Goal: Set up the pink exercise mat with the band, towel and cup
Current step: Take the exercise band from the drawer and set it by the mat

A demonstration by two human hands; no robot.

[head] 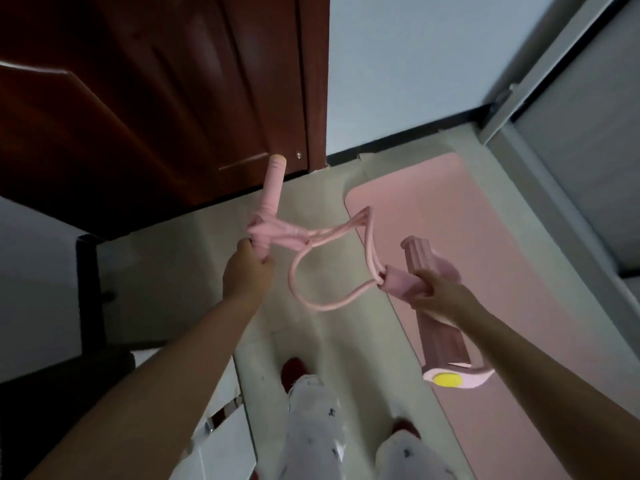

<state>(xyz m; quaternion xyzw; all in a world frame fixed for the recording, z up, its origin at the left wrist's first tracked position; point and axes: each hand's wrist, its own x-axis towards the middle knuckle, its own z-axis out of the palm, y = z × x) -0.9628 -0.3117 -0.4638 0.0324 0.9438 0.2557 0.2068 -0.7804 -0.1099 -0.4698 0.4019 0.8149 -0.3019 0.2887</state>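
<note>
I stand on the floor beside the pink exercise mat point(467, 244), which lies flat to my right. Both hands hold a pink resistance band point(311, 251) in the air above the floor. My left hand point(247, 271) grips the lower end of one upright foam handle point(272, 192). My right hand point(436, 296) grips the other, ribbed handle bar point(440, 337), whose yellow end cap point(445, 379) points toward me. Looped pink tubes hang slack and twisted between the two handles. No towel or cup is in view.
A dark red wooden door point(156, 98) stands ahead on the left, with a white wall point(398, 64) next to it. A grey sliding-door frame point(554, 81) runs along the right. White furniture point(221, 427) is at lower left. My legs and red slippers point(294, 372) are below.
</note>
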